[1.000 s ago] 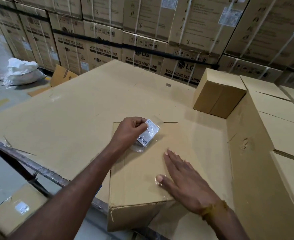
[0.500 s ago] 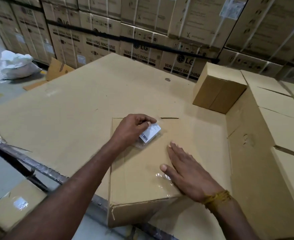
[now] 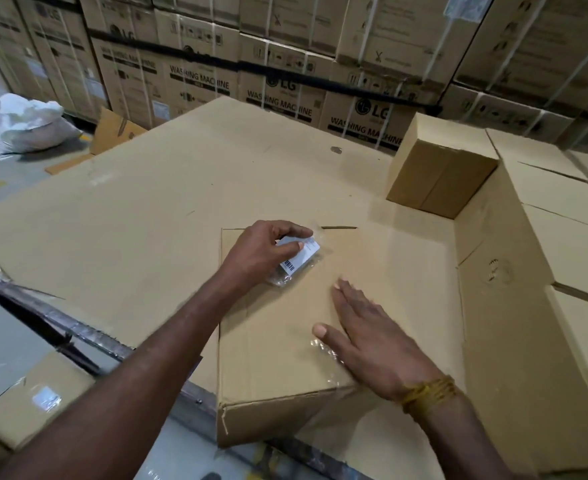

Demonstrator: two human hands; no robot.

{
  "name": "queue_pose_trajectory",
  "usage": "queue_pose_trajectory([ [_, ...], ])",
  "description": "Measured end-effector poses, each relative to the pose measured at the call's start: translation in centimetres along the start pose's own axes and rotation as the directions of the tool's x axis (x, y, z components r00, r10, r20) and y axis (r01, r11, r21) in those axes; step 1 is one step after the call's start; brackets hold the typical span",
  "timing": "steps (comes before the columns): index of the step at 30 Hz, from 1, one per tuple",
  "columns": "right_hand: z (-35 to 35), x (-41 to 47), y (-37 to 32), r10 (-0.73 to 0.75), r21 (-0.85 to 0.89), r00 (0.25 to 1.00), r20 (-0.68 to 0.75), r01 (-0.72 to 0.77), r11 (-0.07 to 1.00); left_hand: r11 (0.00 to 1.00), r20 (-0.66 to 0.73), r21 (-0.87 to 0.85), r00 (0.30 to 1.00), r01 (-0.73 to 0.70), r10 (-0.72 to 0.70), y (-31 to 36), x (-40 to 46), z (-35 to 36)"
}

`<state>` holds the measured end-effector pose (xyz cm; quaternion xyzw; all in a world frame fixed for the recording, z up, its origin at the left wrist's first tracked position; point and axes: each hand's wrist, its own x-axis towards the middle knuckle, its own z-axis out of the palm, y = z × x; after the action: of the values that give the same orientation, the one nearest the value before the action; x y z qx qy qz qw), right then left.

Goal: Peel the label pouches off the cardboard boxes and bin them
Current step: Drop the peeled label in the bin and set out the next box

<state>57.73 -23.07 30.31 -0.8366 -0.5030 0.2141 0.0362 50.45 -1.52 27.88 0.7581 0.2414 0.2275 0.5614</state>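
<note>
Here the left hand pinches the clear label pouch at the far left corner of the cardboard box, while the right hand presses flat, fingers straight, on its near right part.

A box lies on a cardboard sheet, a smaller box behind it to the right, stacked cartons beyond.

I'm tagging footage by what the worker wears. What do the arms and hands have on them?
Both forearms are bare: no sleeves show and no gloves. The right hand has a bundle of yellow-orange thread wound round its wrist. The left hand and its wrist carry nothing: no ring, watch or band shows.
</note>
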Motion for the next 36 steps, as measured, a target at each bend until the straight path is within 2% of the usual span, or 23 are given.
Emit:
queue_pose_trajectory([
  [4, 0.1, 2.7, -1.0, 0.032, -0.015, 0.997, -0.072, -0.033, 0.999, 1.000, 0.008, -0.015, 1.000, -0.005, 0.005, 0.0, 0.0, -0.1],
  [8, 1.0, -2.6, -1.6, -0.069, 0.004, 0.997, 0.028, 0.069, 0.998, 1.000, -0.004, -0.029, 1.000, 0.008, -0.008, 0.0, -0.2, -0.1],
  [12, 0.6, -3.5, -0.7, -0.054, -0.031, 0.995, 0.081, 0.057, 0.998, 0.998, -0.005, 0.070, 1.000, 0.008, -0.007, 0.5, -0.3, 0.1],
  [18, 0.0, 3.3, -0.8, 0.005, 0.001, 0.997, -0.081, -0.005, 1.000, 0.995, -0.021, 0.103, 1.000, 0.005, -0.003, 0.5, -0.5, 0.3],
  [25, 1.4, -4.2, -0.3, -0.085, -0.021, 0.996, 0.028, 0.085, 0.996, 0.997, -0.037, 0.076, 0.999, 0.022, -0.019, 0.5, -0.6, 0.2],
  [27, 0.9, -2.8, -0.1, -0.059, -0.046, 0.998, 0.032, 0.061, 0.997, 0.996, -0.030, 0.089, 0.999, 0.017, -0.015, 0.7, -0.7, 0.3],
  [32, -0.3, 3.1, -0.5, -0.004, 0.015, 0.997, -0.080, 0.006, 1.000, 0.992, -0.038, 0.128, 0.999, 0.007, -0.002, 0.6, -0.7, 0.3],
  [36, 0.5, -0.7, -1.1, -0.068, -0.006, 0.997, -0.030, 0.068, 0.998, 0.995, -0.057, 0.102, 0.998, 0.016, -0.010, 0.5, -0.8, 0.3],
])
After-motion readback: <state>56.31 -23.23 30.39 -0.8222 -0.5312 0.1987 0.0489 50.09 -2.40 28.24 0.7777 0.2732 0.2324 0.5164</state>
